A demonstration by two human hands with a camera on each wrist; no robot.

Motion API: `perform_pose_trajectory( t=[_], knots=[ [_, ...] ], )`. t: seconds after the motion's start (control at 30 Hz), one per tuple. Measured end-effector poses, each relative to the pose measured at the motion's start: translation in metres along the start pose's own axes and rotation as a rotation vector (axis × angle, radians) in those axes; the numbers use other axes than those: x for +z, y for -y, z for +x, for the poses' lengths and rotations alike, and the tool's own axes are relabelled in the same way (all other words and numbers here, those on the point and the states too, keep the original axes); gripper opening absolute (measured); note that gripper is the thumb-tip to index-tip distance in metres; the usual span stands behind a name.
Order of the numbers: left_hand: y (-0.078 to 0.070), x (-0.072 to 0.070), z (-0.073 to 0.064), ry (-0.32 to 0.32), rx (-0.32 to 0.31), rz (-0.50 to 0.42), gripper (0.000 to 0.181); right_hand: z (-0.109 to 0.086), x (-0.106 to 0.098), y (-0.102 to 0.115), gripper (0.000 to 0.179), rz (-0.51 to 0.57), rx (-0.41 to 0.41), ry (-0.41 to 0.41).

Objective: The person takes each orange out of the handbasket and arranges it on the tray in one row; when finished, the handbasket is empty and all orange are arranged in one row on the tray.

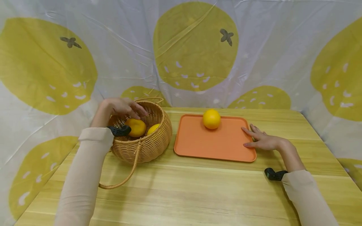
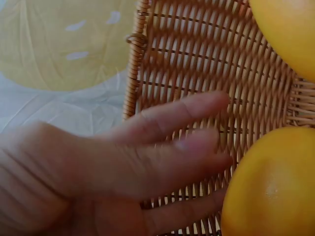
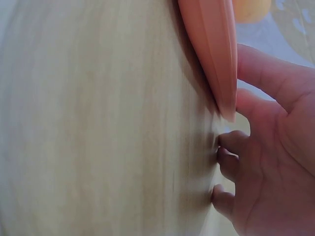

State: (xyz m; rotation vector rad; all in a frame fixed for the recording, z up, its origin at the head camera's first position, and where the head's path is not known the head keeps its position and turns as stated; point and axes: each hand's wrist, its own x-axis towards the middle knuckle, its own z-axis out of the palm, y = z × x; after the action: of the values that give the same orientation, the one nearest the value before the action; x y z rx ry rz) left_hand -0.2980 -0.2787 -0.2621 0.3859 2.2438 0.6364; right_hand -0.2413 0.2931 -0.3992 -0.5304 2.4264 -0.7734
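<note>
Table [image 1: 183,194] with a roll risk

Wicker basket [image 1: 152,149] stands at your left; orange tray [image 1: 212,142] lies to its right; your left hand [image 1: 121,106] hangs at the basket's mouth, fingers apart and pinching nothing; your right hand [image 1: 264,142], fingers spread, rests on the tray's right edge; at least two fruits [image 1: 137,128] sit in the basket, one lone fruit [image 1: 211,119] near the tray's far rim; jogging the tray could roll it off; hasty grabbing could tip the basket.
</note>
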Motion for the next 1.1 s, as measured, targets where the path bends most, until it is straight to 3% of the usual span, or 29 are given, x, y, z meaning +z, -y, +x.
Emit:
perform_pose_trajectory(
  t=[0.07, 0.23, 0.57, 0.7, 0.87, 0.97, 1.1],
  knots=[
    [0.001, 0.001, 0.000, -0.012, -0.020, 0.062, 0.047, 0.000, 0.000, 0.001, 0.094, 0.001, -0.007, -0.003],
    [0.005, 0.005, 0.005, -0.024, -0.050, 0.118, 0.051, 0.000, -0.001, 0.001, 0.094, 0.018, -0.015, -0.009],
    [0.008, 0.007, 0.010, -0.031, -0.016, 0.104, 0.049, -0.001, 0.001, 0.000, 0.092, 0.040, -0.016, -0.003],
    [0.008, 0.007, 0.011, -0.034, 0.040, 0.141, 0.048, 0.000, 0.002, 0.001, 0.092, 0.043, -0.017, -0.005],
    [0.009, 0.010, 0.016, -0.044, 0.085, 0.097, 0.046, 0.001, 0.003, -0.002, 0.093, 0.038, -0.024, -0.006],
    [0.012, 0.011, 0.019, -0.041, 0.087, 0.089, 0.046, 0.001, 0.003, -0.002, 0.093, 0.032, -0.027, -0.008],
    [0.016, 0.013, 0.021, 0.015, 0.038, 0.058, 0.048, 0.002, 0.002, -0.001, 0.093, 0.034, -0.022, -0.008]
  ],
)
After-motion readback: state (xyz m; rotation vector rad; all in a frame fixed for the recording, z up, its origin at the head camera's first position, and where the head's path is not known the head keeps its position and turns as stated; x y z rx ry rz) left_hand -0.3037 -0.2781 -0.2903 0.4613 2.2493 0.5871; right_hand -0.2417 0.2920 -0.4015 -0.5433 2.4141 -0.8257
